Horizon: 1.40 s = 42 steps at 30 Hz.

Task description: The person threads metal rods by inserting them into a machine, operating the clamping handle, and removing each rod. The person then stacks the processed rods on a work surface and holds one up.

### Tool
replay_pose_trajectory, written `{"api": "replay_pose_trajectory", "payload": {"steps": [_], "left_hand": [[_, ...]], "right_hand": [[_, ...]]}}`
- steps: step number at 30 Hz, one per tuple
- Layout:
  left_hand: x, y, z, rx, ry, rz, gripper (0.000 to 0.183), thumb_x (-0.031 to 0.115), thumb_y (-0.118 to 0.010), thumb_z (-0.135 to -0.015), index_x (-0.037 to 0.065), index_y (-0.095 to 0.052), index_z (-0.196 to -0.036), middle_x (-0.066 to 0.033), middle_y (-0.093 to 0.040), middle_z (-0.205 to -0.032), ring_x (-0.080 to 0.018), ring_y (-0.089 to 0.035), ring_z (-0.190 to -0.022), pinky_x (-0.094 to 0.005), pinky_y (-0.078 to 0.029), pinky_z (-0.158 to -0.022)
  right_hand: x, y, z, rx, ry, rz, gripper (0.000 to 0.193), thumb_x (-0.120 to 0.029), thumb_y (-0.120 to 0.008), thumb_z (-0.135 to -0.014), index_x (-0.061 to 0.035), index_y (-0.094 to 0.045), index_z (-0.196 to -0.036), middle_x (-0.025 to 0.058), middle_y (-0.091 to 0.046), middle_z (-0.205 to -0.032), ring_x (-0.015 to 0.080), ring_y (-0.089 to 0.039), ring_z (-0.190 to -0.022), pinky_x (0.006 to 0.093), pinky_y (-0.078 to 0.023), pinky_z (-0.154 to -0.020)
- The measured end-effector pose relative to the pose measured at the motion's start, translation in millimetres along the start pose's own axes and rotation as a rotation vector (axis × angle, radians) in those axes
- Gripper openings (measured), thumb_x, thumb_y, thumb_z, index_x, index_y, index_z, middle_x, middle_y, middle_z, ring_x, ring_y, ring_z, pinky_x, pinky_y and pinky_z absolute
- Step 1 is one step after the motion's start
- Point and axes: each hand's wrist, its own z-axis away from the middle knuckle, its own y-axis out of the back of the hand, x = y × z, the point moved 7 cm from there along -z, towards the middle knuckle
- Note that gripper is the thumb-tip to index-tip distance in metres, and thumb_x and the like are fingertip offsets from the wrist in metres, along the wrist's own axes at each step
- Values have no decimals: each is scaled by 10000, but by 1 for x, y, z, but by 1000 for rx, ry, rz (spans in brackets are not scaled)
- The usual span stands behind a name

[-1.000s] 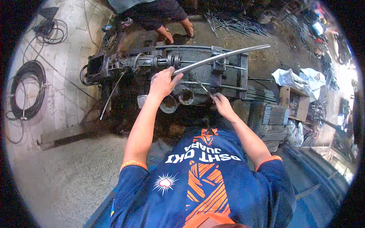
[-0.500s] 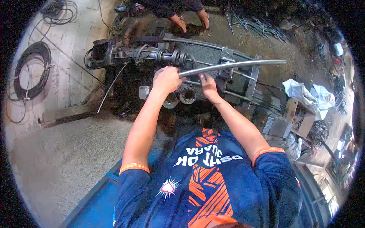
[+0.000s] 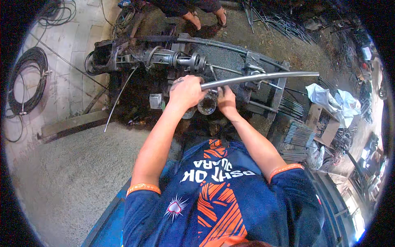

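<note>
A long grey metal tube [image 3: 263,77] stretches rightward over the machine, slightly curved in this fisheye picture. My left hand [image 3: 187,91] is closed round its left end. Just below the tube is my right hand [image 3: 227,101], fingers curled together with their tips close to the tube's underside. What those fingers grip, if anything, is hidden. Behind both hands lies the machine [image 3: 164,59], with a dark shaft of collars and discs and a frame of steel rails on the right. A round metal socket [image 3: 206,106] shows between my wrists.
Another person's feet [image 3: 222,18] stand beyond the machine. A thin rod [image 3: 119,101] slants down at its left, beside a small pale box [image 3: 156,101]. A black cable coil [image 3: 29,80] lies far left. Stacked metal rods [image 3: 299,133], a cardboard box [image 3: 325,121] and white sacking [image 3: 333,99] are at right.
The tube and both my hands have shifted slightly right and down in the picture. My left hand keeps its hold on the tube. The view itself has also moved a little.
</note>
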Motion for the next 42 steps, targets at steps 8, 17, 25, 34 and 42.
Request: {"api": "replay_pose_trajectory", "payload": {"steps": [8, 17, 25, 34, 42], "left_hand": [[-2, 3, 2, 15, 40, 34, 266, 348, -673, -797, 127, -724, -935, -148, -700, -906, -354, -670, -869, -460, -534, -799], [-1, 1, 3, 20, 46, 26, 266, 351, -655, -811, 115, -725, -911, -163, -697, -904, -363, -666, -870, -466, -529, -812], [-3, 2, 1, 28, 53, 18, 253, 335, -646, -807, 128, -734, -922, -162, -698, -890, -358, -674, -850, -460, -537, -791], [3, 7, 4, 63, 28, 11, 221, 297, -643, -801, 113, -733, -884, -171, -695, -877, -360, -676, -847, -463, -541, -782], [-2, 4, 0, 9, 68, 24, 271, 323, -643, -786, 129, -738, -950, -163, -697, -929, -351, -666, -895, -453, -528, -828]], "right_hand": [[17, -16, 17, -94, -141, 39, 325, -298, -482, -977, -8, -623, -1013, 281, -635, -957, 477, -591, -947, 497, -475, -801], [10, -12, -6, -29, 150, 97, 267, -228, -473, -971, 9, -568, -1049, 306, -617, -876, 490, -590, -842, 577, -461, -719], [2, 1, 4, -19, 136, 13, 261, -190, -486, -967, 36, -591, -1043, 301, -617, -927, 483, -579, -927, 508, -469, -751], [24, -1, 22, -74, 47, 111, 273, -208, -462, -983, 5, -593, -1092, 296, -617, -941, 493, -564, -940, 523, -462, -762], [17, -1, 3, -60, 20, 76, 271, -202, -472, -981, 17, -599, -1079, 299, -618, -943, 478, -579, -940, 507, -470, -764]]}}
